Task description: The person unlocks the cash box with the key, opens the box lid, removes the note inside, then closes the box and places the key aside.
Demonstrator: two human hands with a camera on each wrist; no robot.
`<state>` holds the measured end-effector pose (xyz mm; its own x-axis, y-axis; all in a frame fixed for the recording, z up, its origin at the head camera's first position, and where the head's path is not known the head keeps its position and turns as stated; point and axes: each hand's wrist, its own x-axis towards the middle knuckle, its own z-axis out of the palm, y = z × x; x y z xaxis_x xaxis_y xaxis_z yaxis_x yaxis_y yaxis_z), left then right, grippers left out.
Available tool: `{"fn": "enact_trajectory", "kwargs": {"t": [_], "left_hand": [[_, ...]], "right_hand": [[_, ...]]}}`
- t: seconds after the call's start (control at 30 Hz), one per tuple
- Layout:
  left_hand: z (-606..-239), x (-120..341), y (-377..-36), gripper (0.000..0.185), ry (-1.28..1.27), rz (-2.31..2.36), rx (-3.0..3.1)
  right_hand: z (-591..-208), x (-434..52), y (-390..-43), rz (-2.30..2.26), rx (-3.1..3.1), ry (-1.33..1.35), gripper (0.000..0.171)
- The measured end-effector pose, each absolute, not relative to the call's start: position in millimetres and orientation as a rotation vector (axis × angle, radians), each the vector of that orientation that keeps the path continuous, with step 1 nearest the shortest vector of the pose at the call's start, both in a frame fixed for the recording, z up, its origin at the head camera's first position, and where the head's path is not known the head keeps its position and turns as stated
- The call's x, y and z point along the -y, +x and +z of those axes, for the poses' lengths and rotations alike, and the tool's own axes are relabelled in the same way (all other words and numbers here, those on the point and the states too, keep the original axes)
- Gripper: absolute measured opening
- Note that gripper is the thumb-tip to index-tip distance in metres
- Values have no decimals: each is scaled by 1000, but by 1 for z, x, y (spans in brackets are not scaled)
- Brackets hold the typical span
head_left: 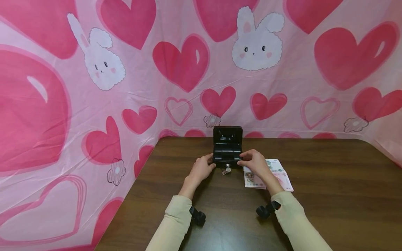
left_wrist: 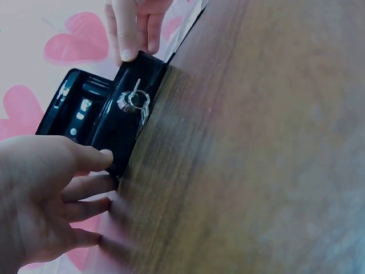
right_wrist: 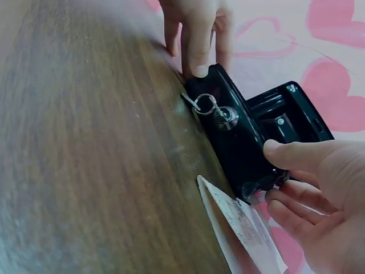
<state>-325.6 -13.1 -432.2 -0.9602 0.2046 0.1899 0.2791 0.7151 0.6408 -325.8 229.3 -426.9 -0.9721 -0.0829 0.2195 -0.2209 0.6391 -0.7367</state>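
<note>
From my head view, my cream sleeves (head_left: 176,223) lead up to my left hand (head_left: 201,169) and right hand (head_left: 255,164), each grasping a front corner of the small black cash box (head_left: 227,148) on the desk (head_left: 329,181), beside banknotes (head_left: 276,176). At my left wrist, my thumb (left_wrist: 91,158) presses its corner, fingers curled beneath. At my right wrist, the box stands lid-open with a key (right_wrist: 219,112) in its lock.

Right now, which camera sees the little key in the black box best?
The right wrist view: the key and its ring sit sharp in the black box. The left wrist view shows it darker; the head view shows it tiny.
</note>
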Motion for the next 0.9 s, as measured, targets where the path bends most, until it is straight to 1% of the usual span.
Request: {"fn": "enact_trajectory", "kwargs": {"t": [0.17,0.3,0.67,0.9], "left_hand": [[-435,14,-327,50,-391,-1060,2819],[-435,14,-328,51,-391,-1054,2819],[-436,12,-328,49,-378,-1064,2813],[-436,14,-329,49,-377,-1070,2810]], "right_hand": [[-422,-234,-324,1260,2697,305,39],[-420,-239,-327,1266,2668,302,36],[-404,-239,-344,1256,2595,304,32],[-392,-236,-359,1231,2502,323,34]]}}
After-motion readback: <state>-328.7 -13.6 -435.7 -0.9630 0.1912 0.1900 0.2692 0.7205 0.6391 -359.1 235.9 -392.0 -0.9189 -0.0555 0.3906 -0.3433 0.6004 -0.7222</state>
